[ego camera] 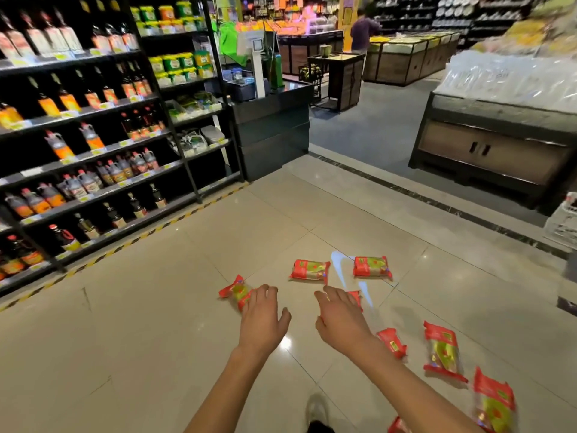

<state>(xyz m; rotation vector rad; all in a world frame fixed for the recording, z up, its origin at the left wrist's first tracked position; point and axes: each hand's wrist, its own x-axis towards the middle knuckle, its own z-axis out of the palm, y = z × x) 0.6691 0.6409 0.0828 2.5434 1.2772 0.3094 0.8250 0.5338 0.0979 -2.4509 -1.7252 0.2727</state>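
Note:
Several red and green food packets lie scattered on the beige tiled floor. My left hand (263, 320) reaches out with relaxed fingers, its fingertips over one packet (234, 290) at the left. My right hand (340, 318) is also stretched forward with fingers spread, partly covering another packet (355, 297). Two packets (309, 270) (372, 266) lie farther ahead. More packets (392, 342) (442, 351) (495, 401) lie to the right of my right arm. Neither hand holds anything.
A dark shelf unit (93, 145) full of bottles runs along the left, with a yellow-black floor stripe beside it. A dark counter (271, 126) stands ahead, a wooden display stand (496, 145) at the right, a white crate (562, 223) at the right edge. A person (362, 32) stands far back.

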